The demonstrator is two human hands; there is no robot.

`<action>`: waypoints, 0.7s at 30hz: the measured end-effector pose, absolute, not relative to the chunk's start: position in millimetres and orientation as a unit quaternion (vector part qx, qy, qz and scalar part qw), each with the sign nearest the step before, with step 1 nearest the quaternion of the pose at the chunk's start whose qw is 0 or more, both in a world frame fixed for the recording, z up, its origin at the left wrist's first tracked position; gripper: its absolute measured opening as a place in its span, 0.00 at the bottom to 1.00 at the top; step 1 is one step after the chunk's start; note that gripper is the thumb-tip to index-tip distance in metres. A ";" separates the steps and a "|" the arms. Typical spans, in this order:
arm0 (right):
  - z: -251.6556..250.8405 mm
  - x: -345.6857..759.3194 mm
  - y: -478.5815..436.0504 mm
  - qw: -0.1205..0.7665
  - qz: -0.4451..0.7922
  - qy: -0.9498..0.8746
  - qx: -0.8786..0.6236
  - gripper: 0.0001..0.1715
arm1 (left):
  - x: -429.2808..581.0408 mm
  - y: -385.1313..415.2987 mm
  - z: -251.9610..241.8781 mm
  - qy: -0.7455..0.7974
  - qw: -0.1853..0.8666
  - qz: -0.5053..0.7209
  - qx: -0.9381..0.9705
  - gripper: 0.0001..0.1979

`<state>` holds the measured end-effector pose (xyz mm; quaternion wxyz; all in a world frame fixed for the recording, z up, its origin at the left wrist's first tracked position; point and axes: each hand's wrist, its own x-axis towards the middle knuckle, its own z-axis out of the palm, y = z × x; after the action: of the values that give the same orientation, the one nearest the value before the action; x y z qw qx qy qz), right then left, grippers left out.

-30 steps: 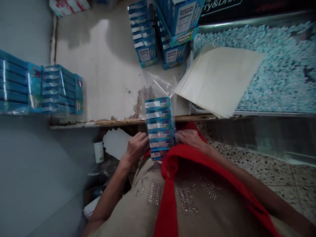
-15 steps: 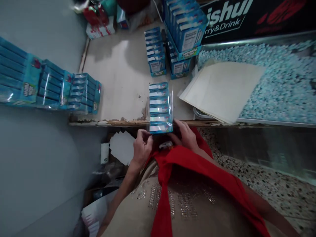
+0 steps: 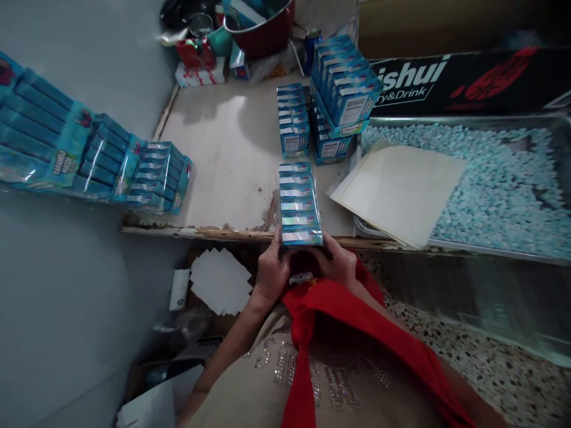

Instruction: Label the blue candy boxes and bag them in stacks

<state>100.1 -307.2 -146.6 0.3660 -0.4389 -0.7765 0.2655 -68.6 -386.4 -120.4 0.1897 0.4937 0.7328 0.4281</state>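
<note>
A pack of small blue candy boxes (image 3: 298, 205) in clear plastic wrap lies at the table's front edge, its near end sticking out over the edge. My left hand (image 3: 273, 267) grips the near left corner, with fingers up along the side. On the near right corner, my right hand (image 3: 338, 261) is closed in the same way. Both thumbs are at the near end, partly hidden under the pack. Behind it stand an open display tray of blue boxes (image 3: 292, 122) and a stack of two more trays (image 3: 345, 89).
Wrapped blue packs (image 3: 158, 175) line the table's left edge. On the right, cream paper sheets (image 3: 401, 190) lie over a metal tray (image 3: 499, 252) of pale blue candies. A red pot (image 3: 265, 38) and a black carton (image 3: 473, 83) stand at the back. White card pieces (image 3: 220, 282) lie below the table.
My left hand has moved up from below the near end to grip the pack's left side. My right hand stays at the right corner. The camera view has shifted slightly.
</note>
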 end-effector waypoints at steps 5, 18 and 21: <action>-155.6 99.8 -302.9 0.367 0.162 -0.793 -0.459 0.21 | -66.0 -388.0 -129.3 0.738 0.166 0.442 0.482 0.21; -135.8 122.0 -295.3 0.407 0.328 -0.723 -0.452 0.35 | -79.1 -388.5 -111.1 0.703 0.261 0.505 0.428 0.53; -130.8 125.1 -274.7 0.456 0.473 -0.634 -0.408 0.36 | -89.5 -383.2 -92.1 0.642 0.319 0.604 0.348 0.51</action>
<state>125.1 -274.7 -130.8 0.4555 -0.4084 -0.6337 0.4735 -89.5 -383.2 -92.1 0.3186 0.3479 0.6424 0.6040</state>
